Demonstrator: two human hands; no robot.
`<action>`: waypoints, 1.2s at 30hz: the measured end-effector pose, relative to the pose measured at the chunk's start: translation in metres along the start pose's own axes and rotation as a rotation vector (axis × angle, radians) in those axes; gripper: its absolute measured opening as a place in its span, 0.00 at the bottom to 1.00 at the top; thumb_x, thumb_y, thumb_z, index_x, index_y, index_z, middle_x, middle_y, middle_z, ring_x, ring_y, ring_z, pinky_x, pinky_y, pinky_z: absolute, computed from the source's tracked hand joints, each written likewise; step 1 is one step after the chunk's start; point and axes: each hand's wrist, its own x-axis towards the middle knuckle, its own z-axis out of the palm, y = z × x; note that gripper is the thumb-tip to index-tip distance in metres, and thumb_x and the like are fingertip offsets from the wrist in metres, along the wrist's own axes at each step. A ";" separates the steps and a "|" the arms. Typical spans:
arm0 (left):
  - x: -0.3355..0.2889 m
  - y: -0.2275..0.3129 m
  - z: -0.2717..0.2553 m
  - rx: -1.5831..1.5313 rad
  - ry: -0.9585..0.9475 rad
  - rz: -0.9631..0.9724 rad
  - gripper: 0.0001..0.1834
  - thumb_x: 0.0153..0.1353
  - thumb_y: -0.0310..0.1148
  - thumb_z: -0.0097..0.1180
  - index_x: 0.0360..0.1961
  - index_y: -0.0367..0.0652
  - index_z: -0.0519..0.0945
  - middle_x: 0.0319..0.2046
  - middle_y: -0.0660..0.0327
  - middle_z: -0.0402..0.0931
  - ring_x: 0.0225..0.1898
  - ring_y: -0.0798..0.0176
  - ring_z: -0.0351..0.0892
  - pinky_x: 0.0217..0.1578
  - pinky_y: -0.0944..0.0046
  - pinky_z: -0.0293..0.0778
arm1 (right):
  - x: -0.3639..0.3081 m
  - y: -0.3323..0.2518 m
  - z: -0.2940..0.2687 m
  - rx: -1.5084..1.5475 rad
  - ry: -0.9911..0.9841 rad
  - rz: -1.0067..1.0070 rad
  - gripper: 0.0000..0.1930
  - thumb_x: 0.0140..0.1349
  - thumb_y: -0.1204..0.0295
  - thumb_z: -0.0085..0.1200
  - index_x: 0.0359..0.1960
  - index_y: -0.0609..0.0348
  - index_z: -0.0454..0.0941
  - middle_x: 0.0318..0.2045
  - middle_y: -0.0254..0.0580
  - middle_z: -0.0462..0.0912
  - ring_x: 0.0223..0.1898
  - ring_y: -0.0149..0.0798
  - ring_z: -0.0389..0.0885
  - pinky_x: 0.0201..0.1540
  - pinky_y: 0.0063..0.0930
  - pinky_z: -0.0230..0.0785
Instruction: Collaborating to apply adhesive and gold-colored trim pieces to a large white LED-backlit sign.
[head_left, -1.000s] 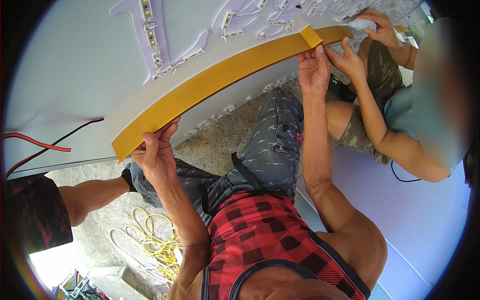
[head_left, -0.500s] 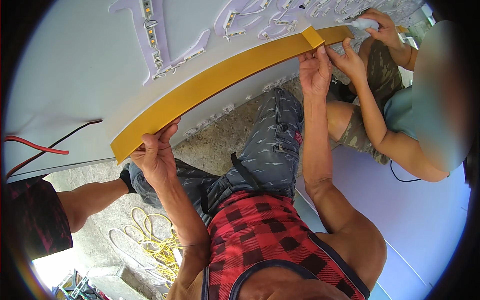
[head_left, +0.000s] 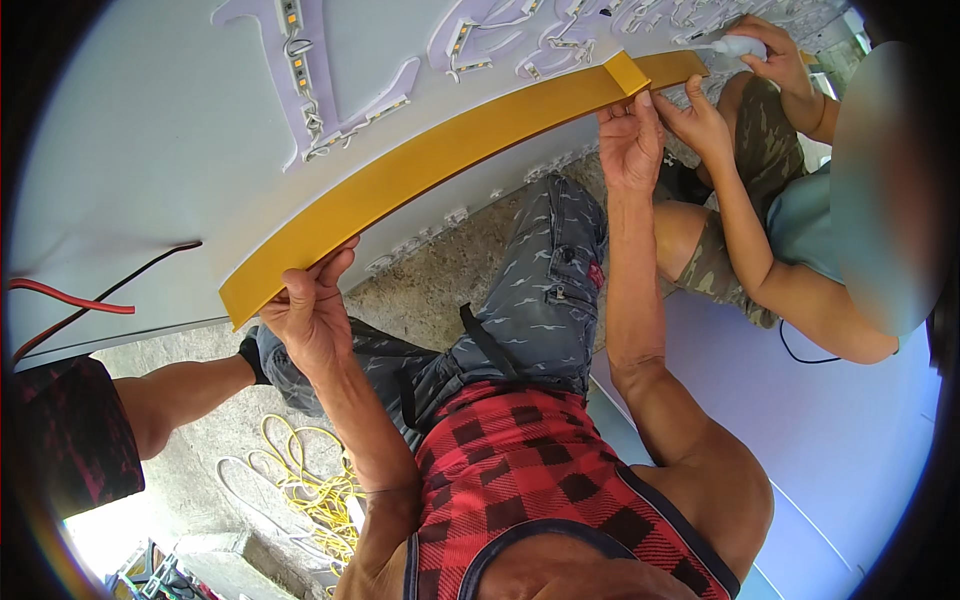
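A long gold strip [head_left: 430, 165] with a folded end piece lies along the front of a pale board [head_left: 150, 150]. Near its left end, my left hand [head_left: 310, 300] pinches the lower edge between thumb and fingers. My right hand [head_left: 632, 145] grips the same edge farther right, just below the folded piece [head_left: 627, 74]. Close to it, a co-worker's hand [head_left: 698, 125] touches the strip's right part. The co-worker's other hand [head_left: 785, 62] holds a small white squeeze bottle [head_left: 740, 47], its thin nozzle pointing at the board just above the strip.
Pale letter shapes [head_left: 300, 80] with LED modules and wires are fixed on the board. Red [head_left: 75, 295] and black cables [head_left: 140, 268] stick out at left. Yellow cord [head_left: 315, 490] lies coiled on the concrete floor. Another person's leg [head_left: 190, 395] is at left.
The co-worker's bottle has shifted slightly to the right. Both my hands keep their hold on the gold strip, with almost no movement.
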 end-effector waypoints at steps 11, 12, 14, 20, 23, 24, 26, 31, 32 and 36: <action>-0.001 0.001 0.000 -0.004 0.003 0.003 0.21 0.64 0.34 0.55 0.50 0.25 0.72 0.43 0.39 0.78 0.44 0.39 0.81 0.45 0.51 0.83 | 0.001 0.000 0.001 -0.003 -0.013 0.002 0.16 0.64 0.74 0.54 0.53 0.60 0.73 0.50 0.39 0.78 0.52 0.38 0.76 0.58 0.41 0.67; -0.001 0.000 -0.001 -0.006 0.005 0.001 0.21 0.64 0.34 0.55 0.50 0.25 0.72 0.43 0.39 0.78 0.44 0.39 0.81 0.45 0.51 0.83 | 0.001 0.000 0.001 -0.004 -0.013 0.001 0.16 0.64 0.74 0.54 0.53 0.60 0.73 0.50 0.39 0.78 0.52 0.38 0.76 0.58 0.41 0.67; -0.001 0.000 -0.001 -0.009 0.007 -0.001 0.21 0.64 0.34 0.54 0.50 0.25 0.72 0.43 0.39 0.78 0.44 0.38 0.81 0.45 0.51 0.83 | 0.001 0.000 0.002 -0.008 -0.026 -0.002 0.16 0.64 0.74 0.54 0.53 0.60 0.73 0.50 0.39 0.78 0.52 0.38 0.76 0.58 0.41 0.67; -0.001 0.001 0.000 -0.008 0.003 0.008 0.21 0.64 0.34 0.54 0.49 0.24 0.71 0.43 0.38 0.77 0.44 0.38 0.81 0.45 0.51 0.83 | 0.000 0.000 0.003 -0.012 -0.022 0.003 0.16 0.64 0.74 0.53 0.54 0.60 0.72 0.50 0.39 0.78 0.52 0.38 0.76 0.57 0.41 0.67; -0.001 0.001 0.001 -0.003 0.020 -0.002 0.21 0.64 0.34 0.55 0.49 0.24 0.71 0.43 0.38 0.78 0.44 0.39 0.81 0.45 0.51 0.83 | 0.000 0.000 0.004 -0.014 -0.023 0.002 0.16 0.64 0.73 0.53 0.54 0.60 0.72 0.50 0.38 0.78 0.53 0.37 0.75 0.57 0.40 0.67; -0.001 0.000 -0.001 -0.012 0.013 0.003 0.21 0.64 0.34 0.55 0.49 0.24 0.71 0.43 0.38 0.78 0.43 0.39 0.81 0.45 0.51 0.83 | 0.000 0.000 0.004 -0.014 -0.024 0.002 0.16 0.64 0.73 0.53 0.54 0.60 0.72 0.50 0.38 0.78 0.53 0.37 0.75 0.57 0.40 0.67; -0.001 0.000 -0.001 -0.020 0.007 0.007 0.21 0.64 0.34 0.55 0.50 0.24 0.71 0.43 0.38 0.78 0.43 0.39 0.81 0.45 0.51 0.83 | 0.000 -0.001 0.004 -0.020 -0.011 0.002 0.16 0.64 0.73 0.54 0.53 0.60 0.72 0.49 0.38 0.78 0.52 0.37 0.75 0.57 0.40 0.67; -0.001 0.000 -0.001 -0.017 -0.004 0.008 0.22 0.63 0.34 0.56 0.50 0.25 0.71 0.43 0.39 0.78 0.44 0.39 0.81 0.45 0.51 0.83 | 0.000 0.000 0.003 -0.016 -0.018 0.003 0.16 0.64 0.73 0.54 0.53 0.59 0.73 0.49 0.38 0.78 0.52 0.37 0.76 0.57 0.40 0.68; -0.001 0.000 -0.001 -0.017 -0.003 0.008 0.22 0.63 0.34 0.56 0.50 0.25 0.71 0.43 0.39 0.78 0.44 0.39 0.81 0.45 0.51 0.83 | 0.000 -0.001 0.003 -0.018 -0.014 0.007 0.15 0.64 0.73 0.54 0.53 0.59 0.73 0.49 0.38 0.78 0.52 0.36 0.76 0.57 0.39 0.68; -0.002 0.000 -0.001 -0.009 0.006 0.001 0.22 0.63 0.34 0.56 0.50 0.26 0.72 0.43 0.39 0.78 0.44 0.39 0.81 0.45 0.51 0.83 | 0.000 0.000 0.002 -0.023 -0.008 -0.001 0.15 0.64 0.73 0.54 0.52 0.59 0.73 0.49 0.37 0.78 0.51 0.36 0.76 0.57 0.39 0.68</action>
